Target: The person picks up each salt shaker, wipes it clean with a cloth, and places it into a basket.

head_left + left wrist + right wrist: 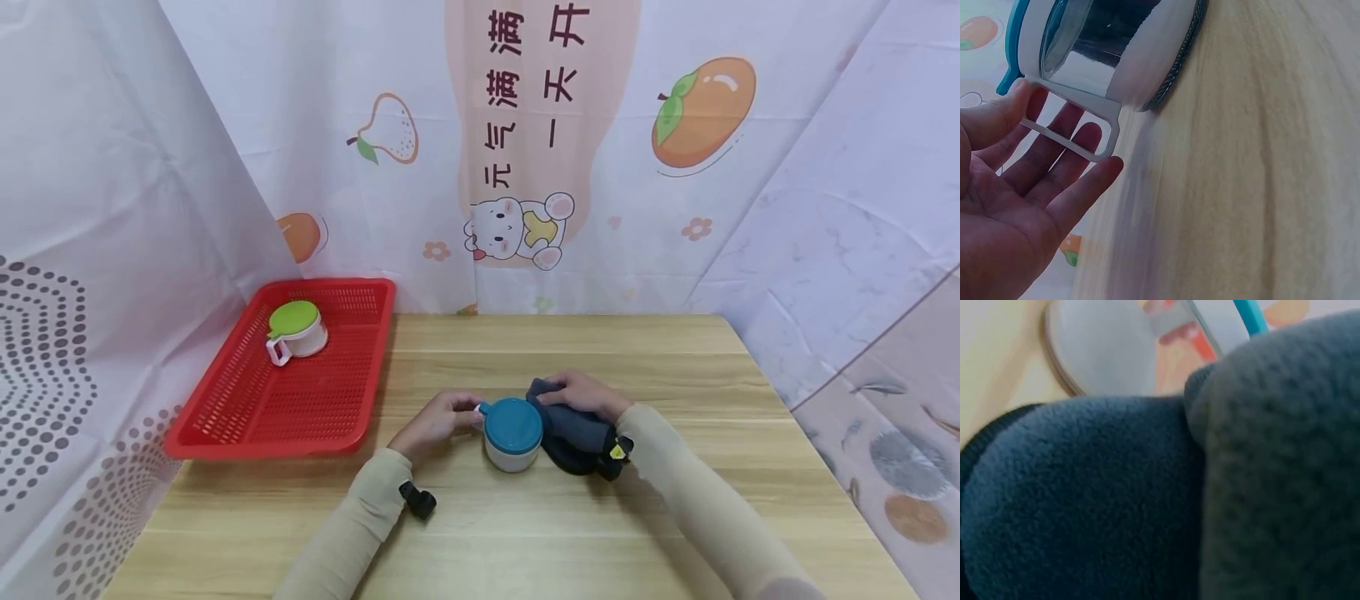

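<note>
Left hand (442, 421) pinches a jar (512, 440) by its handle (1088, 101); right hand (585, 392) grips a cloth (576, 427); pressing hard could tip the jar.

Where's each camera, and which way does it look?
Head: on the head, facing forward and down at the pale wood-grain table; both beige sleeves, left hand and right hand show.
Left wrist: on that wrist, facing the round clear jar with teal lid; palm and fingers show.
Right wrist: on that wrist, facing fuzzy dark blue-grey cloth; only left-hand fingers show.
Head and left wrist views share the jar.
</note>
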A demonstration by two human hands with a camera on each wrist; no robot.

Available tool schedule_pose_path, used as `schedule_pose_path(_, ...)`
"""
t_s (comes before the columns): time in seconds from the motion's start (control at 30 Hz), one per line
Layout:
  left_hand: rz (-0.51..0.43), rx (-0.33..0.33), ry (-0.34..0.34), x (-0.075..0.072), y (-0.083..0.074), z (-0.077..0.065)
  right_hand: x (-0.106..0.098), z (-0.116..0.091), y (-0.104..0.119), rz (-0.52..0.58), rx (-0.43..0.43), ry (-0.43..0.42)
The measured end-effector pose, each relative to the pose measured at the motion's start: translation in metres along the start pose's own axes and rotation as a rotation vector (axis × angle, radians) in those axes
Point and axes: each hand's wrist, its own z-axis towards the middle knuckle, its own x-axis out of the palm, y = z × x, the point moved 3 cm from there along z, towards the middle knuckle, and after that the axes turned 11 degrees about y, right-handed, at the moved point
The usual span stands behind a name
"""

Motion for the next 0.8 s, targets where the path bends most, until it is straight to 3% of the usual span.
schedule_pose_path(0.33, 0.024, -0.003, 0.002, -0.001, 0.002, 0.0, -0.009, 0.034, 0.012, -0.081, -0.023, 0.114)
schedule_pose_path(0.8, 0.03, 0.0, -0.002, -0.001, 0.002, 0.002, -0.005, 0.074, 0.035, -0.152, -0.041, 0.253)
